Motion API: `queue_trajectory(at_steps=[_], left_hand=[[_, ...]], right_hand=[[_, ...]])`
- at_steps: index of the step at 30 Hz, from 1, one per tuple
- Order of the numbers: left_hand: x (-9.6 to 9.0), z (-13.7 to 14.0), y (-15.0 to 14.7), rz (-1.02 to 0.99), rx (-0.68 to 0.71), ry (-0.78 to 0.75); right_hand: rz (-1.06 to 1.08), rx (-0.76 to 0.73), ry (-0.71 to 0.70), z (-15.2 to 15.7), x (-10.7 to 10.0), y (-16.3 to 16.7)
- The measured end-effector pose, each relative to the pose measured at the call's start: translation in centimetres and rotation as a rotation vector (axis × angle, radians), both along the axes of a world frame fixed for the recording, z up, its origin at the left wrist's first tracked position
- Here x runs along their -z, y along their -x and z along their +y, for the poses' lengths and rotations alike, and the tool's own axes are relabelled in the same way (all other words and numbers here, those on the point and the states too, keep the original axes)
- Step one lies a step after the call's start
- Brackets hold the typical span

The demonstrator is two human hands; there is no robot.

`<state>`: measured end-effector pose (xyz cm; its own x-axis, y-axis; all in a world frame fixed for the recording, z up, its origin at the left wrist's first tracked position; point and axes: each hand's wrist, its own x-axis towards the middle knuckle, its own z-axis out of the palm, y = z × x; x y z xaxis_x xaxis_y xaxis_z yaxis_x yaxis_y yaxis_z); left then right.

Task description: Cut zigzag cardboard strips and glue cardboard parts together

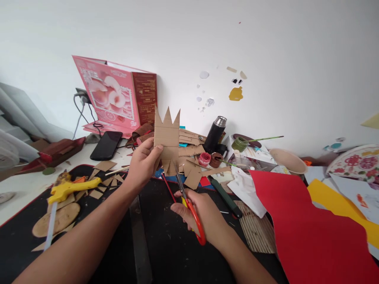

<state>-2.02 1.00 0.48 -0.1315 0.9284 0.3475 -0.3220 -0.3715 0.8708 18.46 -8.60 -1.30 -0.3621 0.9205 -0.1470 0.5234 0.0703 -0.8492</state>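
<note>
A piece of brown cardboard (166, 136) with three pointed teeth along its top edge is held upright by my left hand (145, 157), thumb in front on its left side. My right hand (197, 213) is wrapped round the handles of a pair of scissors (195, 221) with orange and yellow grips. The scissor blades reach up to the lower right edge of the cardboard, where slanting cuts show near the bottom. Just left of the blades, a thin red stick (168, 187) slopes over the mat.
A yellow glue gun (74, 187) lies left among cardboard scraps. A metal ruler (140, 240) rests on the black mat (174, 252). A green cutter (226, 197) and red sheet (304, 221) are right. Behind stand paint jars (204, 158), a black flask (214, 136) and a pink box (112, 94).
</note>
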Motion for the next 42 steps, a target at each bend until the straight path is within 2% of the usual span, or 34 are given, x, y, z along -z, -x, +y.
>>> queue_trajectory(at_steps=[15, 23, 42], left_hand=[[0.0, -0.2, -0.6, -0.009, -0.024, -0.013], [0.3, -0.1, -0.7, -0.008, -0.032, -0.007], [1.0, 0.2, -0.6, 0.006, -0.032, 0.023]], right_hand=[[-0.075, 0.051, -0.072, 0.0, -0.4, 0.3], [-0.100, 0.035, -0.200, 0.2, 0.0, 0.4], [-0.233, 0.068, -0.260, 0.1, 0.7, 1.0]])
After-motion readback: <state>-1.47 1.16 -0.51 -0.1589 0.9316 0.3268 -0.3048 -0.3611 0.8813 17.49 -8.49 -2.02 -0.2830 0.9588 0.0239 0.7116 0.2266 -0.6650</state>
